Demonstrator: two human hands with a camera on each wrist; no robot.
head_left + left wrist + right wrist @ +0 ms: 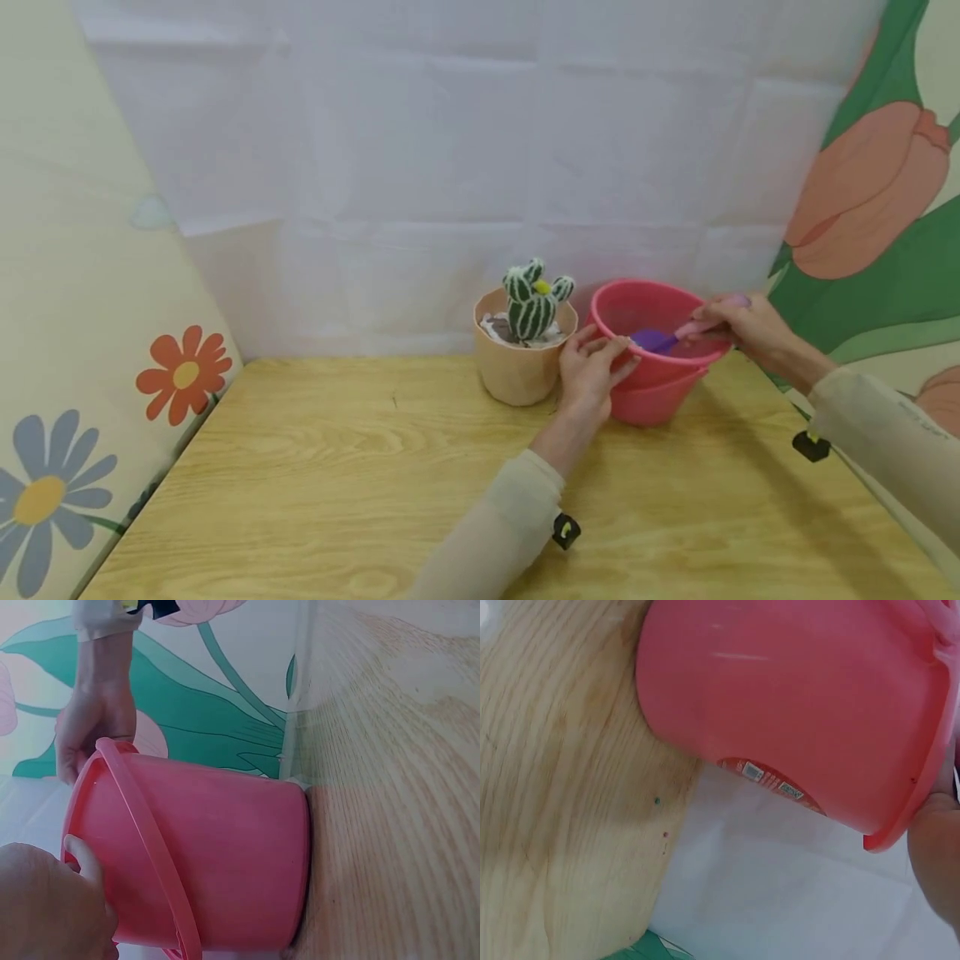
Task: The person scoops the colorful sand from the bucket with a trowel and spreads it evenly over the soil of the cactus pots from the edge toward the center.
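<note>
A pink bucket (651, 402) stands upright on the wooden table, its handle hanging down against the side. My left hand (587, 379) grips its near-left rim; in the left wrist view the thumb lies along the outside wall below the rim. Over the right side of the bucket, my right hand (738, 323) holds a small shovel by its pink handle (693, 329). The shovel's purple blade (649, 340) dips inside the bucket, close to the left hand's fingertips. What lies at the bottom of the bucket is hidden by its wall.
Just left of the bucket, a peach flowerpot (516, 375) holds a green and white knitted cactus (534, 312). The wooden table (322, 492) meets a white sheet (405, 167) at the back. Flower-printed panels (870, 192) border both sides.
</note>
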